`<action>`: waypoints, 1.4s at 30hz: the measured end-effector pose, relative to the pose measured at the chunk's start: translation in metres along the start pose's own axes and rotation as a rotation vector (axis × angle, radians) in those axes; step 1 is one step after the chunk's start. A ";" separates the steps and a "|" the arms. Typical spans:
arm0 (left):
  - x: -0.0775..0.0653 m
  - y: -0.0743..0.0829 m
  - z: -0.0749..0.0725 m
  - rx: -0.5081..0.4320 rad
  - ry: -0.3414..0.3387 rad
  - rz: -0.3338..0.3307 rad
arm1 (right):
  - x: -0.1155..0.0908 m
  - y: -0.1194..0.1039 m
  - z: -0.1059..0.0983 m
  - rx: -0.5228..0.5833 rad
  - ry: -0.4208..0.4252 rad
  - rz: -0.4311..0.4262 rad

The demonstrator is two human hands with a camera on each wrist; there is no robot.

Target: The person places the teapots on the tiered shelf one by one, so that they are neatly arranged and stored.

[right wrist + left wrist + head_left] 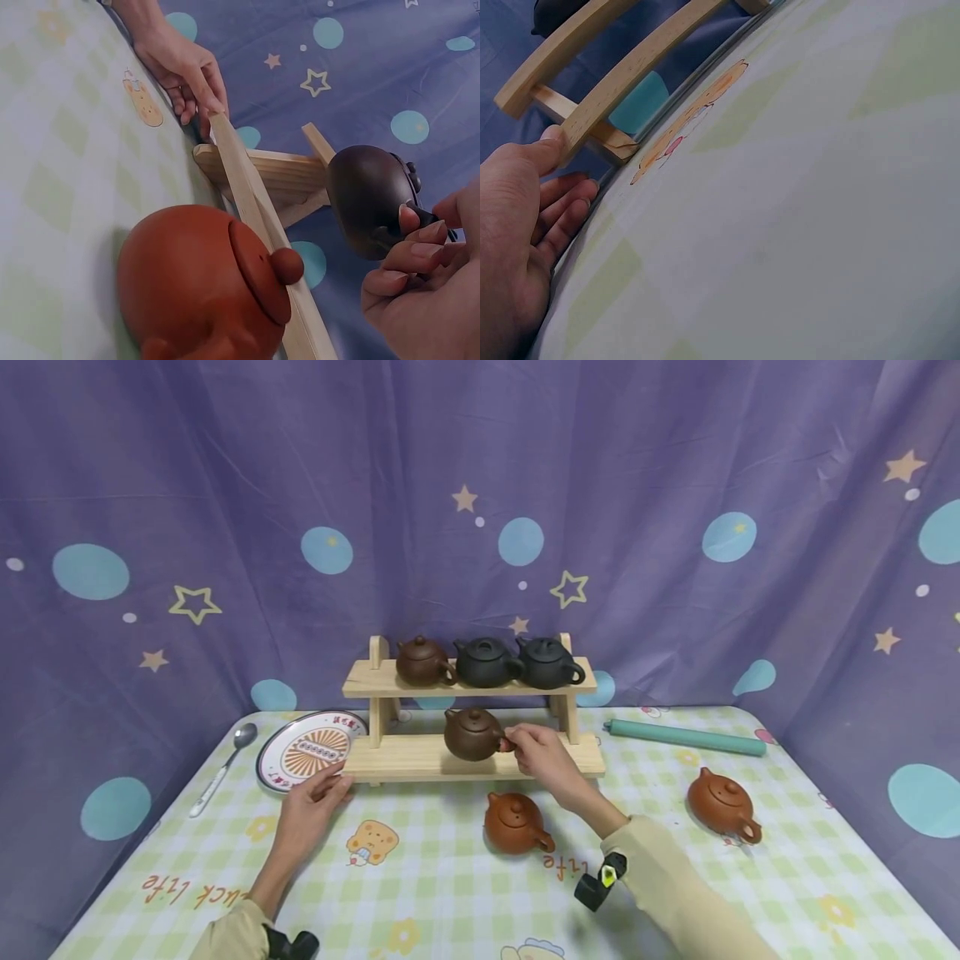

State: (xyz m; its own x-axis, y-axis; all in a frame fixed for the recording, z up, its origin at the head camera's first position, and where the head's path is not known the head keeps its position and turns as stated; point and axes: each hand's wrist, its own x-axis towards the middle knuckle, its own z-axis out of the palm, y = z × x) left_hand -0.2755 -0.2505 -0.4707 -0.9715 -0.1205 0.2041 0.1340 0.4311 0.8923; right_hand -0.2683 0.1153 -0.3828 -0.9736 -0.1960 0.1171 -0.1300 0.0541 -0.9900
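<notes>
My right hand pinches the handle of a dark brown teapot, which is upright over the lower board of a two-tier wooden shelf. In the right wrist view this teapot shows from its side, its handle between thumb and fingers. At the left end of that board, my left hand holds the corner between thumb and index finger; its other fingers hang loosely curled below. Just in front of the shelf sits a reddish-brown teapot, which looms large in the right wrist view.
Along the upper board stand another brown teapot and two black teapots. A second reddish-brown teapot sits at the right, near a green rolled-up stick. At the left lie a patterned plate and a spoon.
</notes>
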 end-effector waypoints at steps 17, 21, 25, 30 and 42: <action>0.000 0.000 -0.001 0.012 -0.001 0.005 | 0.015 0.003 0.024 -0.011 -0.028 0.009; 0.001 -0.001 0.000 0.008 0.001 0.007 | 0.018 0.003 0.030 -0.041 -0.031 0.022; 0.001 -0.001 0.000 0.009 0.001 0.008 | 0.022 0.005 0.035 -0.058 -0.042 0.026; 0.001 -0.001 0.000 0.006 -0.002 0.005 | 0.026 0.009 0.042 -0.079 -0.049 0.035; 0.001 -0.001 0.000 -0.001 0.001 0.012 | 0.030 0.016 0.054 -0.102 -0.056 0.038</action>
State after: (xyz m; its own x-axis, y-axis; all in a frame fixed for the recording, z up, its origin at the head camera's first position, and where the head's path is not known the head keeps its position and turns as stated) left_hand -0.2761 -0.2512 -0.4716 -0.9696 -0.1160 0.2153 0.1459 0.4319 0.8901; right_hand -0.2899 0.0574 -0.3990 -0.9665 -0.2462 0.0724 -0.1146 0.1615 -0.9802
